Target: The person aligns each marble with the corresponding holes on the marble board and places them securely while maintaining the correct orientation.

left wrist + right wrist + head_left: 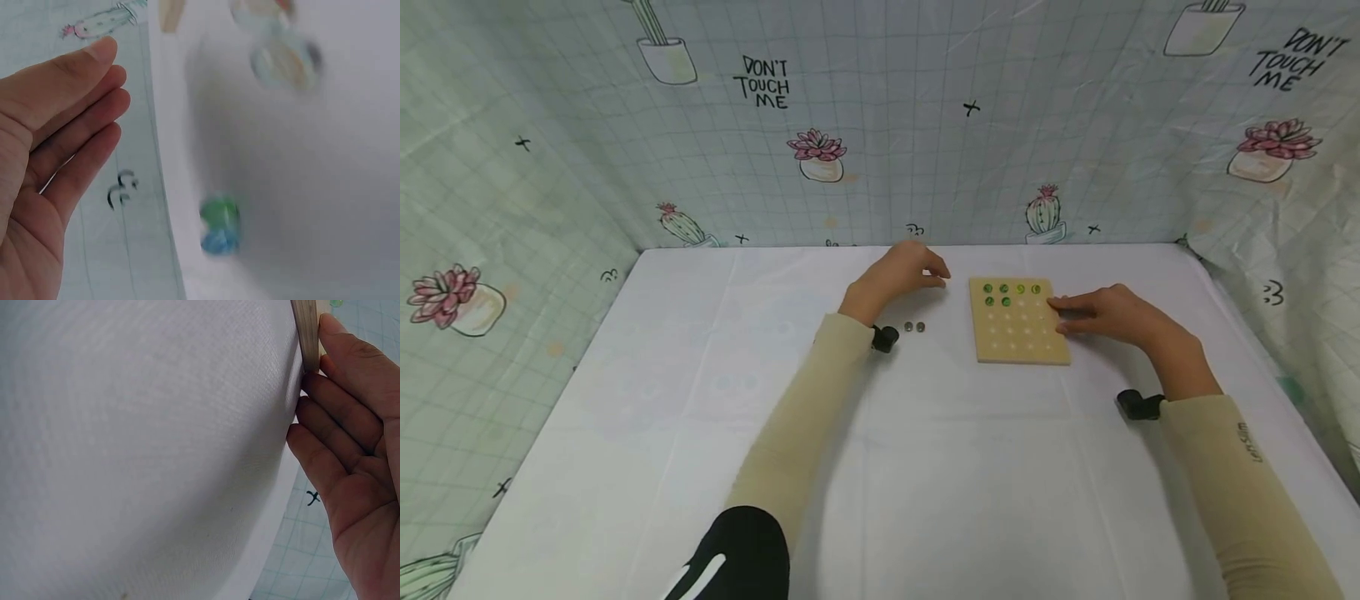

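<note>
A square wooden board (1022, 354) with rows of small hollows lies on the table; several green marbles (1004, 288) fill its far row and part of the second. My right hand (1108, 315) grips the board's right edge, with the thumb at its top and fingers by the side, as the right wrist view shows. My left hand (898, 277) is over the table left of the board, fingers loosely bent, nothing visible in them. Two marbles (914, 327) sit close together just nearer than it. The left wrist view shows a blurred green-and-blue marble (219, 226) and clear marbles (284, 62).
A white cloth (925, 483) covers the table. Behind it hangs a checked curtain (895, 125) with plant drawings, which also runs down both sides. Each wrist carries a small black camera (885, 338).
</note>
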`<state>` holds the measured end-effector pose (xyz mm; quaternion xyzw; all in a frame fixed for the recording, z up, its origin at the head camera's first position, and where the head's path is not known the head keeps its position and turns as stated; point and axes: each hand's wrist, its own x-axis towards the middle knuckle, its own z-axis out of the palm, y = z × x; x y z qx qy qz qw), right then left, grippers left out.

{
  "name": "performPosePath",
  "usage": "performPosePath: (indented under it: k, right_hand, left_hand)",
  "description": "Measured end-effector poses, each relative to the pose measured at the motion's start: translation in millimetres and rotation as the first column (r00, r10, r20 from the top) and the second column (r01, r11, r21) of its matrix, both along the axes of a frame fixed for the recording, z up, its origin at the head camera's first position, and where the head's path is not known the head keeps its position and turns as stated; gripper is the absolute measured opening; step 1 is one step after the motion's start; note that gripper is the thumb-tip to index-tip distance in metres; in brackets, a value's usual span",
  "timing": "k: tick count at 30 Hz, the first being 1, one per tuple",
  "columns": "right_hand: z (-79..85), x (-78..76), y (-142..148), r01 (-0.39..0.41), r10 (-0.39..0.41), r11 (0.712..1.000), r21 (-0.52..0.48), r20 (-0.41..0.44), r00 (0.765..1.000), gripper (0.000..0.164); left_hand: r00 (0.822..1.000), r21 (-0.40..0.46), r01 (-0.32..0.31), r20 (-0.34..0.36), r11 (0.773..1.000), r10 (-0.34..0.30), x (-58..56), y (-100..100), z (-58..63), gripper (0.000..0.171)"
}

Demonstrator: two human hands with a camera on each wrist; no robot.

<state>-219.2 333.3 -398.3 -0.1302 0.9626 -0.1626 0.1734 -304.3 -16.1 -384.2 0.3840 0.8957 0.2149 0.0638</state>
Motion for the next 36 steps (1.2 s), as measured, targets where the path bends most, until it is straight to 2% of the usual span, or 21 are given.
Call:
performPosePath:
  k: [8, 14, 19, 25, 36]
  right_hand:
    - [1.3, 2.1, 0, -0.004, 0.004, 1.000, -0.016, -0.008, 1.000, 0.062]
    - [1.6, 0.8, 1, -0.007, 0.007, 1.000, -0.011, -0.006, 1.000, 0.064]
    - [0.3, 1.2, 1, -0.005, 0.004, 1.000, -0.027, -0.008, 1.000, 0.063]
    - [0.0, 0.9, 2, -0.006, 0.006, 1.000, -0.014, -0.010, 1.000, 0.064]
    - [1.7, 0.0, 1, 0.002, -0.002, 1.000, -0.013, -0.001, 1.000, 0.064]
  left_hand:
    - [0.999, -0.058, -0.022, 0.043, 0.998, 0.025, -8.6, -52, -2.4, 0.021]
    - [0.993, -0.054, 0.011, 0.120, 0.998, -0.005, -15.0, -72, -6.4, 0.024]
    - [0.986, -0.071, 0.041, 0.166, 0.997, -0.028, -19.3, -77, -9.9, 0.029]
    - [0.987, -0.101, 0.079, 0.148, 0.992, -0.064, -20.7, -75, -10.0, 0.026]
    - [0.993, -0.145, 0.060, 0.111, 0.988, -0.044, -21.1, -73, -14.0, 0.025]
